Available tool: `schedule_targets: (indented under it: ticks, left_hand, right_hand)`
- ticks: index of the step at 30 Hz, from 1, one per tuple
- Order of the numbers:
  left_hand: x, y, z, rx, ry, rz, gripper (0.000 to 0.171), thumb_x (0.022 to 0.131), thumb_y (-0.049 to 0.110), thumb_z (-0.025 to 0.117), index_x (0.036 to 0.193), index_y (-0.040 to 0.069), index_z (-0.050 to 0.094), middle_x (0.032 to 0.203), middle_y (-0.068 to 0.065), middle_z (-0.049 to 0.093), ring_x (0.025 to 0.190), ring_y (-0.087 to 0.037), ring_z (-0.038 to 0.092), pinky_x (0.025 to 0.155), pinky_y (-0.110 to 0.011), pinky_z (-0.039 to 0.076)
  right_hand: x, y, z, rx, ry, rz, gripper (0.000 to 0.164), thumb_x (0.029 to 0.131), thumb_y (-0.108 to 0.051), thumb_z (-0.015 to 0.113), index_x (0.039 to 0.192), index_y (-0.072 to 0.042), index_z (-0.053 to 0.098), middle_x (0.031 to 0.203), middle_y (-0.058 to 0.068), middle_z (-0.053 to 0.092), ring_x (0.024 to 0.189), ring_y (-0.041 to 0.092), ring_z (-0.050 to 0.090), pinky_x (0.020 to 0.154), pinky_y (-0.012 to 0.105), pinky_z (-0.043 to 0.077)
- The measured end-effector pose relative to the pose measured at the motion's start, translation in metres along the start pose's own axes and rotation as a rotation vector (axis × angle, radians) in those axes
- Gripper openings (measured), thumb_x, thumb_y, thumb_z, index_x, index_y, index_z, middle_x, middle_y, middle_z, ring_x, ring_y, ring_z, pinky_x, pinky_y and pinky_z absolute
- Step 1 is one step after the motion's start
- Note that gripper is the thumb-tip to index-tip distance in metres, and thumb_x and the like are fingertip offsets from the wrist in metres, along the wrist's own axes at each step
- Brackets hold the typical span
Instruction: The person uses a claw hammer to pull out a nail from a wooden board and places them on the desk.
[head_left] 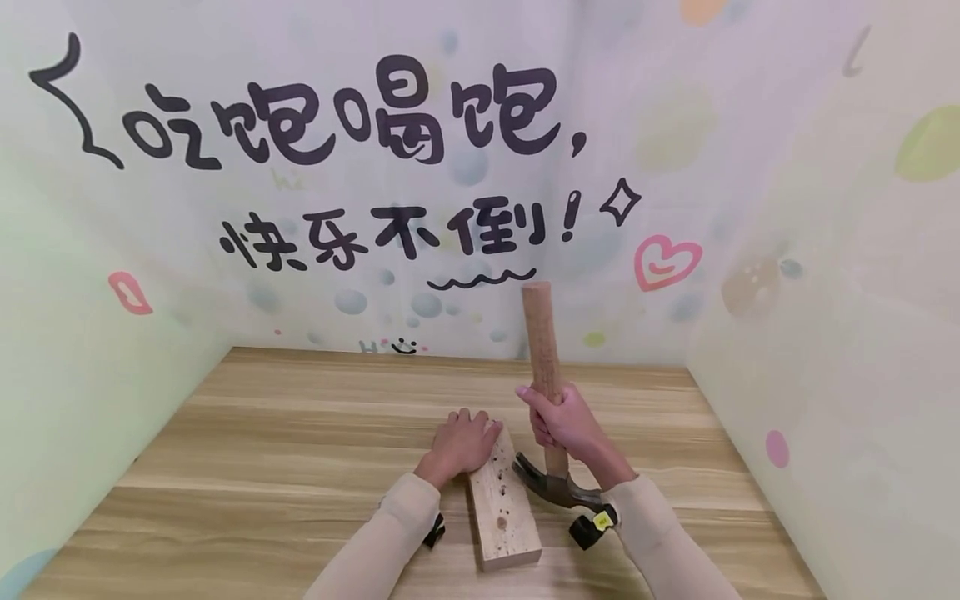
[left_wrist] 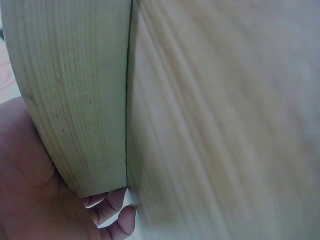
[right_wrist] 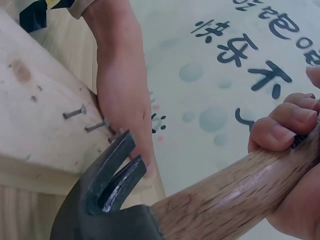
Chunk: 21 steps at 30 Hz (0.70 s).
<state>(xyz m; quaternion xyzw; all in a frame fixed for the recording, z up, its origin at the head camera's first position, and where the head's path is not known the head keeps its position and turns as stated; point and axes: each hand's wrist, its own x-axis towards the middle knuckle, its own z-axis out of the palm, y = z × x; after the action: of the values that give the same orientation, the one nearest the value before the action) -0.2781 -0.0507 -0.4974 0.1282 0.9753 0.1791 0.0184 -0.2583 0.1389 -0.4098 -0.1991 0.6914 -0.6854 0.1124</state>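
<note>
A pale wooden block (head_left: pixel 513 537) lies lengthwise on the table, with several nails (right_wrist: pixel 75 112) sticking up from its top in the right wrist view. My left hand (head_left: pixel 463 442) holds the block's far end; in the left wrist view its fingers (left_wrist: pixel 111 206) bend round that end. Just right of the block, my right hand (head_left: pixel 564 419) grips the wooden handle of a claw hammer (head_left: pixel 537 329). The handle points up and the head is at the bottom. In the right wrist view the forked claw (right_wrist: pixel 117 172) is close to the nails; whether it touches one I cannot tell.
The wood-grain table (head_left: pixel 300 433) extends to both sides of the block. Behind it rises a white wall (head_left: pixel 360 183) with black writing and coloured spots, and side walls (head_left: pixel 825 333) close in the table. Black wrist cameras (head_left: pixel 588 532) hang below the sleeves.
</note>
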Motion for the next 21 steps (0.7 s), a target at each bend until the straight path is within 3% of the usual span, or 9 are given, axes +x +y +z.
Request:
schedule_targets:
  ticks: [7,12,21]
  left_hand:
    - [0.002,0.002,0.002,0.012,0.001,-0.004,0.054,0.106,0.047,0.031,0.129,0.007,0.058,0.121,-0.024,0.057,0.111,-0.040,0.054,0.086,-0.056,0.047]
    - [0.003,0.002,0.002,-0.005,0.001,0.006,0.051,0.106,0.046,0.034,0.124,0.006,0.059,0.117,-0.023,0.058,0.108,-0.040,0.054,0.083,-0.054,0.048]
    - [0.008,-0.004,-0.001,-0.037,-0.051,0.042,0.049,0.108,0.040,0.031,0.123,0.002,0.058,0.121,-0.024,0.059,0.119,-0.038,0.050,0.102,-0.051,0.038]
  right_hand:
    - [0.016,-0.009,0.018,-0.184,-0.032,0.096,0.045,0.096,-0.042,0.063,0.074,-0.005,0.050,0.048,-0.003,0.040,0.040,0.011,0.037,0.041,0.026,0.033]
    - [0.024,-0.011,0.024,-0.252,-0.024,0.143,0.046,0.094,-0.047,0.065,0.077,-0.005,0.053,0.051,-0.001,0.043,0.042,0.011,0.039,0.042,0.026,0.035]
    - [0.034,-0.012,0.029,-0.290,-0.046,0.143,0.045,0.092,-0.050,0.066,0.076,-0.009,0.055,0.051,-0.001,0.043,0.042,0.011,0.040,0.042,0.026,0.034]
